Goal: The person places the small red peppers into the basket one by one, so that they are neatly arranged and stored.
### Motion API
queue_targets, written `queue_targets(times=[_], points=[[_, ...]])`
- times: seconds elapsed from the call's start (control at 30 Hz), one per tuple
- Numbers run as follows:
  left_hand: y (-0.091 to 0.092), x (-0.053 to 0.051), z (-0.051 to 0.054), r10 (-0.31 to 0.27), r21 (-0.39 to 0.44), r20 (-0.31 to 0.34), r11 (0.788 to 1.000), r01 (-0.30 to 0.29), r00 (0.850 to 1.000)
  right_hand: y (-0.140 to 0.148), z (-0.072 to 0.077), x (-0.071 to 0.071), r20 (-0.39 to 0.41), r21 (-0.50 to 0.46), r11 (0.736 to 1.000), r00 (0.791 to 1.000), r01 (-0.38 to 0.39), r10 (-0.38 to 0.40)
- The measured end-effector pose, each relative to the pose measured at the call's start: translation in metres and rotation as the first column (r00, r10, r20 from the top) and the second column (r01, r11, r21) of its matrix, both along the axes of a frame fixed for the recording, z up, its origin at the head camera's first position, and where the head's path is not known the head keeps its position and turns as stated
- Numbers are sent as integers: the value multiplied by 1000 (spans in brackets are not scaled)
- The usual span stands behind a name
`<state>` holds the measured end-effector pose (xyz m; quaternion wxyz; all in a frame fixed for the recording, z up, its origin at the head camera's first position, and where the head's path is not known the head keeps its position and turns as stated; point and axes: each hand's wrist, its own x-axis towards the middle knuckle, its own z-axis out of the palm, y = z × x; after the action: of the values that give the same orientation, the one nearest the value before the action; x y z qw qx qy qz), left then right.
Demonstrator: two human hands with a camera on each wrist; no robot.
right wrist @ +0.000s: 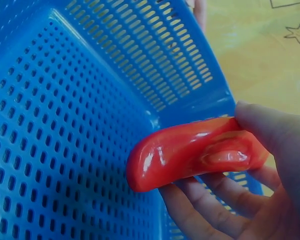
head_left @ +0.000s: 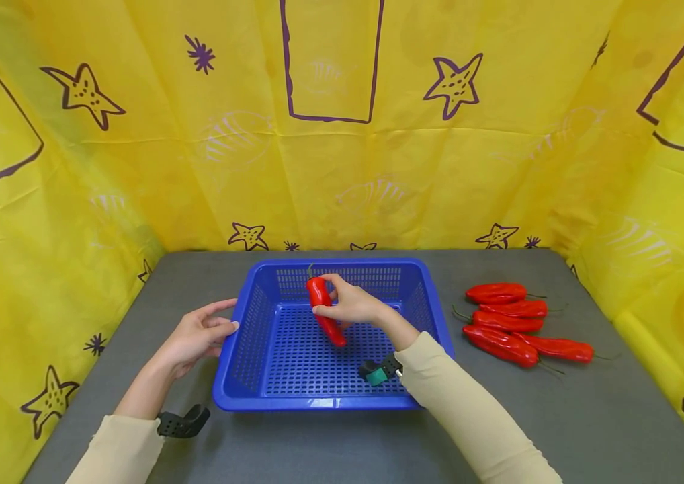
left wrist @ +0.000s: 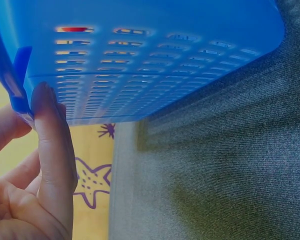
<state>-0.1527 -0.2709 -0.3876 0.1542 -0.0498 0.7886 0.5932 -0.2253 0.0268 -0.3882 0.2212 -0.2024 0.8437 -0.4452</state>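
A red chili pepper [head_left: 318, 293] with a green stem is held between the thumb and fingers of my right hand [head_left: 354, 304]. It hangs tilted over the inside of a blue plastic basket [head_left: 336, 403]. In the right wrist view, the pepper [right wrist: 175, 155] shows its smooth rounded end, with the perforated basket wall and floor beyond. My left hand [head_left: 197, 336] pinches the basket's left rim. The left wrist view has a finger of that hand [left wrist: 52, 150] against the wall just under the rim; the pinch is partly hidden there.
Several red peppers [head_left: 505, 323] lie in a loose group on the grey table [head_left: 342, 444], right of the basket. A yellow cloth [head_left: 342, 175] with starfish drawings hangs behind and along both sides of the table. Each wrist wears a black strap device [head_left: 183, 423].
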Motion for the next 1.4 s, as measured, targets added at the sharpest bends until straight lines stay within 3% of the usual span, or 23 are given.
queue_targets(times=[0.43, 0.67, 1.03, 1.4], points=[[0, 0, 0, 0, -2, 3, 1000, 0, 1000, -25, -4, 2, 84, -15, 999, 995, -51, 52], [0, 0, 1, -6, 9, 2, 1000, 6, 1000, -35, -9, 4, 91, 32, 996, 993, -85, 82], [-1, 0, 0, -9, 22, 3, 1000, 8, 1000, -49, -14, 7, 141, 78, 993, 987, -83, 71], [0, 0, 0, -6, 12, 3, 1000, 6, 1000, -58, -25, 6, 135, 148, 986, 989, -77, 57]])
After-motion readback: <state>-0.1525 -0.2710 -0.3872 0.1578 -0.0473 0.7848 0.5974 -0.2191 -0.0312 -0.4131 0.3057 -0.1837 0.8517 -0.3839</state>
